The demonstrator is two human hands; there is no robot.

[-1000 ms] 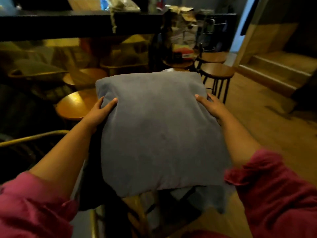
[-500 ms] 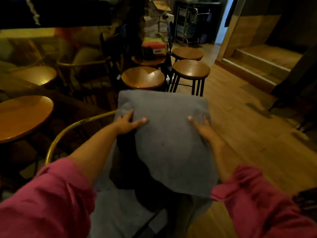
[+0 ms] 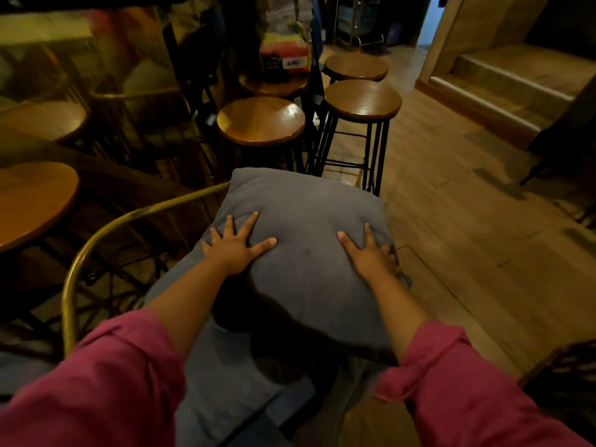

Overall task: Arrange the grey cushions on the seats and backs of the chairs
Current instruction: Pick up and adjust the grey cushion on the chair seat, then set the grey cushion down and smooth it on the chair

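Note:
A grey cushion (image 3: pixel 306 227) leans tilted against the back of a chair with a curved brass-coloured frame (image 3: pixel 96 243). My left hand (image 3: pixel 237 243) lies flat on its left part, fingers spread. My right hand (image 3: pixel 367 253) presses flat on its right part, near the edge. A second grey cushion (image 3: pixel 222 375) lies lower down on the chair seat, partly under the first and under my arms. Both sleeves are pink.
Round wooden stools (image 3: pixel 261 119) (image 3: pixel 362 98) stand just beyond the chair, with more behind. A round wooden table (image 3: pixel 29 201) is at the left. Wooden floor (image 3: pixel 467 237) runs to the right, with steps (image 3: pixel 509 88) at the far right.
The cushion has come down from in front of me onto the chair back. My hands moved from its side edges to lie flat on its face. The view tilted downward.

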